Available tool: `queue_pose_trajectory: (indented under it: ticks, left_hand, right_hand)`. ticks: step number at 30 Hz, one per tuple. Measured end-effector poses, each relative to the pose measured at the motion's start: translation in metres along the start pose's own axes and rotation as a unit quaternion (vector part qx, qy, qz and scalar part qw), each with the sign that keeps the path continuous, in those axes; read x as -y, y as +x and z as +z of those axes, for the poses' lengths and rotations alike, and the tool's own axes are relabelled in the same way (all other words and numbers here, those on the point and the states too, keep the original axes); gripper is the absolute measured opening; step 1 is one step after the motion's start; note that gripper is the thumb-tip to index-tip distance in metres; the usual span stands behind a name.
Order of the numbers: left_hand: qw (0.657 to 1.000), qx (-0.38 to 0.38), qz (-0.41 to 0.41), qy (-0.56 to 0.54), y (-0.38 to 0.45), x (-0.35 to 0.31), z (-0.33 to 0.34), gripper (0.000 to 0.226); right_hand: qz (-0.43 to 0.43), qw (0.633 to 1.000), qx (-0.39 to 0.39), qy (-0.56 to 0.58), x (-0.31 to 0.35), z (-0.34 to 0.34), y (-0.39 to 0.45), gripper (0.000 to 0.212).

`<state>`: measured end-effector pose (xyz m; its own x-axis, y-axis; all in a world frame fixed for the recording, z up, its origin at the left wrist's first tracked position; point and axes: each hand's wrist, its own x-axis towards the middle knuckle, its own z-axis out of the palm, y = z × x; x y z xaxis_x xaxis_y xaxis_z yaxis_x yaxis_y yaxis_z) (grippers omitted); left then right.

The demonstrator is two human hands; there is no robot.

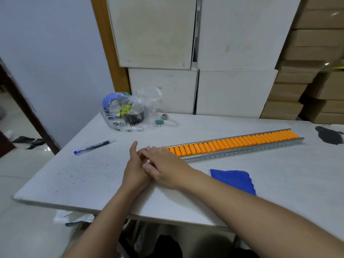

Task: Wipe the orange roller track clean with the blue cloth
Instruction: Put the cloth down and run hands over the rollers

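Observation:
The orange roller track [242, 144], a long metal rail filled with orange rollers, lies slantwise across the white table [83, 175]. My right hand [165, 169] rests palm down over its left end, thumb at the near rail. My left hand [135, 164] stands on edge against that same end, thumb up and fingers curled under my right fingers. The track's end is hidden beneath both hands. The blue cloth [233, 180] lies folded flat on the table just in front of the track, right of my right forearm, and neither hand touches it.
A blue pen [95, 146] lies to the left. A clear plastic bag [130, 110] of small items and a binder clip [159, 121] sit at the back. A black scrap [328, 135] lies at the right edge. White boxes [232, 90] and cardboard cartons [297, 81] stand behind.

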<state>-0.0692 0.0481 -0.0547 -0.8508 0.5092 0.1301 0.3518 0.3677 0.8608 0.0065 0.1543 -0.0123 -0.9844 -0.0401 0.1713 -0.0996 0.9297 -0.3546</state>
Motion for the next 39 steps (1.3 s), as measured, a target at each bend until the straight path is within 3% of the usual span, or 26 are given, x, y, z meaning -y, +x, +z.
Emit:
queue_pose_trajectory:
  ticks: [4, 9, 15, 19, 25, 30, 34, 39]
  left_hand:
    - [1.0, -0.012, -0.006, -0.012, 0.004, 0.003, 0.001, 0.087]
    - [0.999, -0.018, -0.026, -0.034, 0.006, 0.006, 0.003, 0.096]
    - [0.999, -0.012, -0.019, -0.024, 0.006, 0.005, 0.001, 0.094]
    - [1.0, -0.014, -0.016, -0.02, 0.006, 0.005, 0.0, 0.093]
    - [1.0, -0.019, -0.012, -0.012, 0.005, 0.003, 0.002, 0.091]
    - [1.0, -0.018, -0.01, -0.008, 0.004, 0.002, 0.003, 0.09]
    - [1.0, -0.016, -0.012, -0.004, 0.004, 0.0, 0.003, 0.089]
    - [1.0, -0.012, -0.019, 0.013, 0.005, 0.002, 0.004, 0.087]
  right_hand:
    - [0.002, 1.0, 0.002, -0.029, -0.012, 0.011, 0.006, 0.041]
    - [0.031, 0.998, -0.024, -0.047, -0.039, -0.003, -0.016, 0.037]
    - [0.122, 0.99, -0.047, -0.046, -0.094, -0.032, -0.057, 0.036]
    - [0.195, 0.977, -0.047, -0.069, -0.137, -0.054, -0.089, 0.049]
    - [0.307, 0.943, -0.079, -0.105, -0.204, -0.085, -0.137, 0.05]
    - [0.429, 0.887, -0.131, -0.108, -0.26, -0.111, -0.165, 0.052]
    - [0.482, 0.857, -0.123, -0.133, -0.297, -0.123, -0.175, 0.065]
    - [0.511, 0.831, -0.145, -0.165, -0.307, -0.123, -0.173, 0.063]
